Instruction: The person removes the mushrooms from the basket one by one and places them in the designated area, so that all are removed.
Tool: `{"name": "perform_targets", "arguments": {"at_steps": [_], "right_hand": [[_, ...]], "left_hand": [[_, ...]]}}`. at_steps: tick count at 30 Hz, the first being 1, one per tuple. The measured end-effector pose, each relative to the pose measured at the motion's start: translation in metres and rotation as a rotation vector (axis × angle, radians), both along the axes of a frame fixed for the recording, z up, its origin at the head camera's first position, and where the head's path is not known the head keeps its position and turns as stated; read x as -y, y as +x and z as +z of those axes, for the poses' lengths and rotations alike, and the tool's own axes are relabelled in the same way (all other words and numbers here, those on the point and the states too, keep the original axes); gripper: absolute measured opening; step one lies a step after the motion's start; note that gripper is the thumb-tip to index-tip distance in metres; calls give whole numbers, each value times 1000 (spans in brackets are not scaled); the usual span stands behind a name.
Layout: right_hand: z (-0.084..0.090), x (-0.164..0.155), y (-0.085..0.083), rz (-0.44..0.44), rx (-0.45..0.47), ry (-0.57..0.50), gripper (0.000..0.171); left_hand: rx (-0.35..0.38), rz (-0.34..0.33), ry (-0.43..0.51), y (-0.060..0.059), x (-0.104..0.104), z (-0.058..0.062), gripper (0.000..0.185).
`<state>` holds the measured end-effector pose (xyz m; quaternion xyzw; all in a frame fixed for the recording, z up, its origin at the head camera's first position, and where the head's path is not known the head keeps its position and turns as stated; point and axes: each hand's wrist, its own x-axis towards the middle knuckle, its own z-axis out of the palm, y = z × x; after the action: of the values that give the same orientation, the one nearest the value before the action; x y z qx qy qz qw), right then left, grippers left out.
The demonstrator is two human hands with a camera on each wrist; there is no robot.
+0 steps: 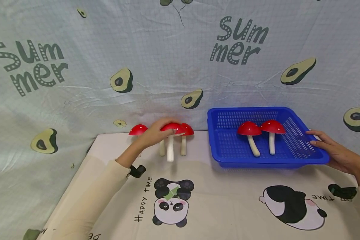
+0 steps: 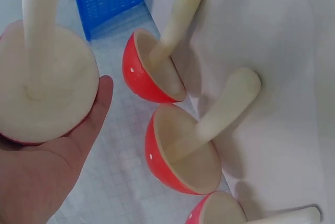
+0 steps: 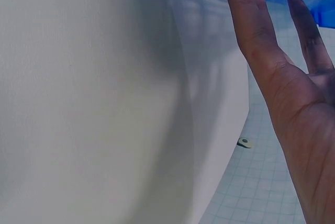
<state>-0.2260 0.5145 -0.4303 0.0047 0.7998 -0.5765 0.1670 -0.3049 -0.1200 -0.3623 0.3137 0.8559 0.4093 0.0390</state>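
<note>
In the head view my left hand [image 1: 162,131] grips a toy mushroom [image 1: 170,150] by its red, white-dotted cap, the pale stem pointing down. The left wrist view shows the cream underside of that cap, with fingers round its edge. Close behind it, at the back of the table, stand more red-capped mushrooms [image 1: 184,146], three of them in the left wrist view. My right hand [image 1: 337,153] is at the right end of a blue plastic basket [image 1: 258,160], its fingers fairly straight at the rim. Two mushrooms [image 1: 272,143] lie inside the basket, leaning on its back wall.
A pale cloth with panda prints covers the table [image 1: 222,200]. Right behind the mushrooms and basket hangs a curtain [image 1: 168,66] printed with avocados and lettering. Dark straps [image 1: 137,171] sit at both wrists.
</note>
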Motion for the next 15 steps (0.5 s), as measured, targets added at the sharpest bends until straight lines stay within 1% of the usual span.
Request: {"name": "perform_targets", "arguments": {"at_steps": [4,7,12,15], "right_hand": [[0,1,0,1,-5,7,44],[0,2,0,3,-2,1,44],[1,2,0,6,1,-6,43],[2,1,0,8,1,-19,43]], "left_hand": [[13,-4,5,1,4,-1,37],[26,6,7,2,7,-3,35],[58,45,-4,5,13,-3,35],[71,55,-25,6,17,-4,38]]}}
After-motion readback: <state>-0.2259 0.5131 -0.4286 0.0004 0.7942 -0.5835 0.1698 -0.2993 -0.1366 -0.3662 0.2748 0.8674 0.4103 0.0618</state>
